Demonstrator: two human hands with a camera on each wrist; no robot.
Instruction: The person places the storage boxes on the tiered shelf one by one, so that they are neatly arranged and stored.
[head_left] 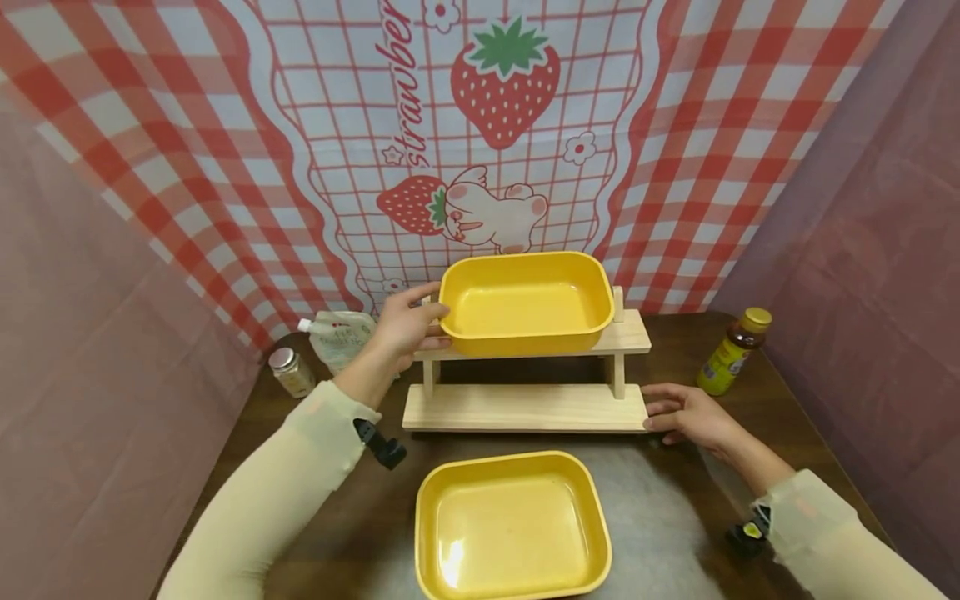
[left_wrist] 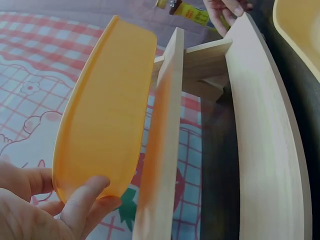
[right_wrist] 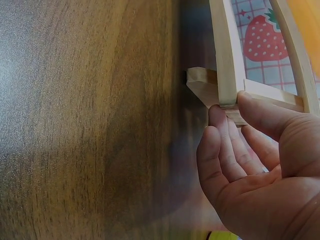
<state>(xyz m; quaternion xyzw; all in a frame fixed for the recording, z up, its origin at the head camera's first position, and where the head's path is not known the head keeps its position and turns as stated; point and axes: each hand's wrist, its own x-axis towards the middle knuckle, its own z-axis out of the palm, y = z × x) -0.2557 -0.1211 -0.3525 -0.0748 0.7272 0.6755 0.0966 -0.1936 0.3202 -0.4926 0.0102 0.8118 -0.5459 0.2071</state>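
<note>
A yellow rectangular tub (head_left: 525, 312) sits over the upper board of a two-tier wooden shelf rack (head_left: 525, 408). My left hand (head_left: 408, 325) holds this tub by its left end; in the left wrist view, thumb and fingers (left_wrist: 85, 200) lie on either side of the tub's end. At the opposite side, my right hand (head_left: 693, 417) grips the right end of the lower board. Its thumb is on top and the fingertips (right_wrist: 217, 115) are beneath, as the right wrist view shows. A second yellow tub (head_left: 513, 529) lies on the table in front of the rack.
A white-capped pouch (head_left: 337, 337) and a small lidded jar (head_left: 292, 372) stand at the back left of the dark wooden table (head_left: 667, 517). To the right is a yellow-capped bottle (head_left: 735, 350). A strawberry-print cloth (head_left: 352, 108) hangs directly behind the rack.
</note>
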